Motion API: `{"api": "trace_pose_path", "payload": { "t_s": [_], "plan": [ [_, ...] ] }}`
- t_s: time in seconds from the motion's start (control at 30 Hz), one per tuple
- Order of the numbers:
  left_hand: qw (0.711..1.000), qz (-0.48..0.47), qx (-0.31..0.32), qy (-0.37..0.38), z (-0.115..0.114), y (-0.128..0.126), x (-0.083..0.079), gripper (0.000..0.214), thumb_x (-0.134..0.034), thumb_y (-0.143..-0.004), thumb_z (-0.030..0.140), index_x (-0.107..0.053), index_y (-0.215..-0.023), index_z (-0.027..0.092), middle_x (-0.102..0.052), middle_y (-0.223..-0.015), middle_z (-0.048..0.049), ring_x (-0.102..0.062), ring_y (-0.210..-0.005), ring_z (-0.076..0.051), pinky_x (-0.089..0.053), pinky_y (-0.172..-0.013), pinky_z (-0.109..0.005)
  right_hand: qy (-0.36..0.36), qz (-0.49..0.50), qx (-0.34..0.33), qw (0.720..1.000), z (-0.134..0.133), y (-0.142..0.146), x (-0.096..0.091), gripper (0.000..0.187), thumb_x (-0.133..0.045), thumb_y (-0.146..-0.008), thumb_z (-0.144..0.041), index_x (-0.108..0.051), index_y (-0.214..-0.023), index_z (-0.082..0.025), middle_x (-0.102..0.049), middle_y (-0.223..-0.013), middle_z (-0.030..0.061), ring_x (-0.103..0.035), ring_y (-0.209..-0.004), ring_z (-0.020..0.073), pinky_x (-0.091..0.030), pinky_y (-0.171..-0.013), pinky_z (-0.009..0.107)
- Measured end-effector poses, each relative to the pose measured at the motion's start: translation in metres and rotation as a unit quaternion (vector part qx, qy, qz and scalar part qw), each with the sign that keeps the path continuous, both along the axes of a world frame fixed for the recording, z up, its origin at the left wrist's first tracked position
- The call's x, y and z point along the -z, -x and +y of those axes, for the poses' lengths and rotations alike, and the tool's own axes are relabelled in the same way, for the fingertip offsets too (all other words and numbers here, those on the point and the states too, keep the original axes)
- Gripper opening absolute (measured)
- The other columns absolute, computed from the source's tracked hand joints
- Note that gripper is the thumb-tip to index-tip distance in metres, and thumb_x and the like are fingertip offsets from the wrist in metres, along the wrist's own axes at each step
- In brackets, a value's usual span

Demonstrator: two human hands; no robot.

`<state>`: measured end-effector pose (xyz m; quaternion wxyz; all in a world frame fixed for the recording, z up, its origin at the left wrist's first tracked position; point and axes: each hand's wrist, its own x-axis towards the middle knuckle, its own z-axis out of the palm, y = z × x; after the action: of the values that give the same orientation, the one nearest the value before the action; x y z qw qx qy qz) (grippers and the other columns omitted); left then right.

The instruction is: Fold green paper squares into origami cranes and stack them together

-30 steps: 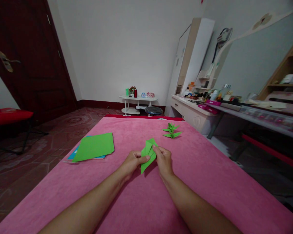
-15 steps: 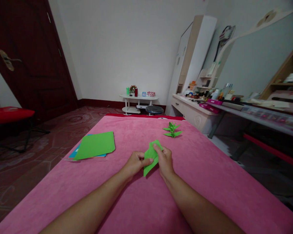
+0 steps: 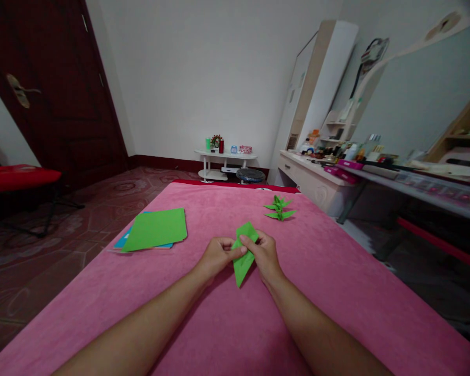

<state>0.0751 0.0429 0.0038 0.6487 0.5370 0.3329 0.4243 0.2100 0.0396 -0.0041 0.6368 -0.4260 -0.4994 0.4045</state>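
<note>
A green folded paper (image 3: 243, 270), roughly diamond-shaped with a long point toward me, is held up between both hands over the pink cloth. My left hand (image 3: 216, 255) pinches its left edge, thumb on top and fingers curled beneath. On the right side, my right hand (image 3: 267, 255) grips it, with the thumb lying across its face near the left thumb. Fingers behind the paper are partly hidden. Beyond, to the right, lie green folded paper cranes (image 3: 280, 213), close together. A stack of square paper sheets (image 3: 156, 230), green on top with blue beneath, rests at the left.
The pink cloth (image 3: 203, 334) covers the surface before me. A red stool (image 3: 21, 176) stands left by the dark door (image 3: 58, 94). At the far wall is a small white table (image 3: 225, 155). A cluttered dressing table (image 3: 321, 175) runs along the right.
The folded paper has turned slightly and its lower point has shifted right. My right thumb has slid down and left across it. The camera view has shifted a little.
</note>
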Motion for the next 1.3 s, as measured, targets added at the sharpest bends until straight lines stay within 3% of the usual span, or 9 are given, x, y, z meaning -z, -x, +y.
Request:
{"api": "trace_pose_path", "payload": {
  "t_s": [0.13,0.33,0.57,0.7,0.83,1.0,1.17,1.3],
  "plan": [
    [1.000,0.001,0.000,0.012,0.004,0.003,0.002,0.037,-0.081,-0.052,0.040,-0.066,-0.064,0.009,-0.064,-0.061,-0.0040,-0.051,-0.049,-0.009,-0.036,-0.050,-0.020,-0.015,-0.054,-0.025,0.998,0.001,-0.005,-0.008,0.018,-0.070,-0.067,-0.029,-0.063,-0.079,-0.017,-0.061,-0.070,0.0006,-0.053,-0.061,0.0150,-0.041,-0.055,0.024],
    [1.000,-0.016,-0.012,0.016,0.004,0.001,0.007,0.035,-0.080,-0.054,0.039,-0.068,-0.068,0.009,-0.067,-0.067,-0.0055,-0.055,-0.053,-0.010,-0.041,-0.055,-0.021,-0.110,-0.172,0.062,0.977,0.001,-0.014,-0.017,0.045,-0.069,-0.066,-0.019,-0.062,-0.110,-0.023,-0.063,-0.099,0.0043,-0.057,-0.086,0.0190,-0.044,-0.074,0.029],
    [1.000,-0.015,-0.014,0.002,0.005,0.000,0.011,0.035,-0.079,-0.056,0.039,-0.066,-0.068,0.009,-0.065,-0.064,-0.0037,-0.052,-0.051,-0.009,-0.038,-0.052,-0.020,-0.158,-0.201,0.096,0.962,-0.002,-0.012,-0.018,0.028,-0.066,-0.069,-0.017,-0.067,-0.097,-0.021,-0.060,-0.102,0.0058,-0.057,-0.088,0.0192,-0.045,-0.073,0.030],
    [1.000,-0.001,-0.010,-0.013,0.006,0.000,0.012,0.036,-0.079,-0.056,0.040,-0.065,-0.066,0.009,-0.062,-0.061,-0.0027,-0.050,-0.049,-0.009,-0.036,-0.051,-0.021,-0.148,-0.180,0.096,0.968,0.000,-0.012,-0.018,0.027,-0.066,-0.068,-0.018,-0.065,-0.095,-0.020,-0.061,-0.099,0.0055,-0.058,-0.087,0.0193,-0.046,-0.074,0.031],
    [0.999,0.013,-0.004,-0.034,0.006,-0.001,0.012,0.037,-0.078,-0.056,0.042,-0.064,-0.066,0.009,-0.059,-0.058,-0.0013,-0.048,-0.049,-0.008,-0.035,-0.050,-0.021,-0.143,-0.149,0.082,0.975,0.002,-0.013,-0.017,0.011,-0.063,-0.072,-0.021,-0.064,-0.083,-0.019,-0.061,-0.100,0.0066,-0.057,-0.095,0.0209,-0.046,-0.077,0.032],
    [0.998,0.032,0.004,-0.045,0.007,0.000,0.015,0.037,-0.076,-0.058,0.043,-0.065,-0.069,0.009,-0.058,-0.060,-0.0009,-0.048,-0.050,-0.009,-0.035,-0.051,-0.021,-0.120,-0.106,0.071,0.985,0.002,-0.016,-0.018,0.007,-0.062,-0.075,-0.024,-0.063,-0.076,-0.017,-0.059,-0.103,0.0084,-0.057,-0.093,0.0214,-0.047,-0.071,0.030],
    [0.998,0.041,-0.002,-0.043,0.009,0.000,0.018,0.036,-0.076,-0.059,0.043,-0.062,-0.066,0.009,-0.055,-0.058,0.0005,-0.045,-0.049,-0.008,-0.032,-0.050,-0.020,-0.179,-0.193,0.123,0.957,-0.003,-0.016,-0.027,0.003,-0.060,-0.075,-0.018,-0.062,-0.073,-0.018,-0.060,-0.094,0.0058,-0.055,-0.094,0.0205,-0.043,-0.083,0.034],
    [0.998,0.029,-0.018,-0.051,0.009,0.001,0.017,0.037,-0.076,-0.059,0.043,-0.059,-0.061,0.010,-0.052,-0.055,0.0023,-0.042,-0.047,-0.006,-0.030,-0.048,-0.020,-0.219,-0.242,0.126,0.937,-0.009,-0.012,-0.029,0.005,-0.059,-0.077,-0.016,-0.061,-0.074,-0.020,-0.061,-0.082,0.0030,-0.057,-0.085,0.0192,-0.042,-0.084,0.035]
  ]
}}
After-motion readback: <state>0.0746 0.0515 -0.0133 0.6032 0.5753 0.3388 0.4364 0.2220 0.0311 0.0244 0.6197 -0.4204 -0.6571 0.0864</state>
